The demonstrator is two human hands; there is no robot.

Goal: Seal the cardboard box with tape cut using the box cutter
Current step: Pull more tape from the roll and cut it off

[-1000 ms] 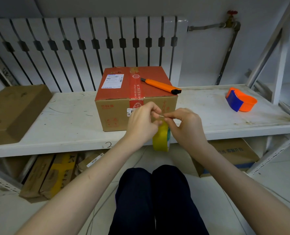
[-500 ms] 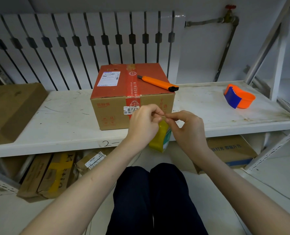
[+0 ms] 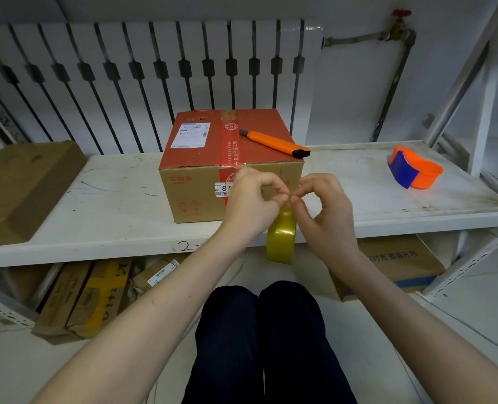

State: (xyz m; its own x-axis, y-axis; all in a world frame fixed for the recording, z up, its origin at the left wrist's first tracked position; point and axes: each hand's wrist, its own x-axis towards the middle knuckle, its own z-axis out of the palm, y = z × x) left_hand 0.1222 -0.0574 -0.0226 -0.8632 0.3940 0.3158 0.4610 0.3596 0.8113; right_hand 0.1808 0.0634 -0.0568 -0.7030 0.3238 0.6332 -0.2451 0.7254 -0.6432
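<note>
A cardboard box (image 3: 201,176) with a red top stands on the white shelf (image 3: 111,211), a strip of red printed tape running down its middle. An orange box cutter (image 3: 274,142) lies on the box's right top edge. In front of the box, a yellow tape roll (image 3: 281,237) hangs between my hands. My left hand (image 3: 253,202) and my right hand (image 3: 326,208) both pinch at the top of the roll, fingertips meeting there. The tape's loose end is too small to make out.
An orange and blue tape dispenser (image 3: 414,172) lies on the shelf at the right. A flat brown box (image 3: 17,185) sits at the left end. More cartons are stored under the shelf (image 3: 96,295). A white radiator (image 3: 154,80) is behind. My knees (image 3: 265,330) are below.
The tape roll has turned edge-on and hangs lower between my hands. My fingertips stay pinched together at its top, now a little higher against the box's front.
</note>
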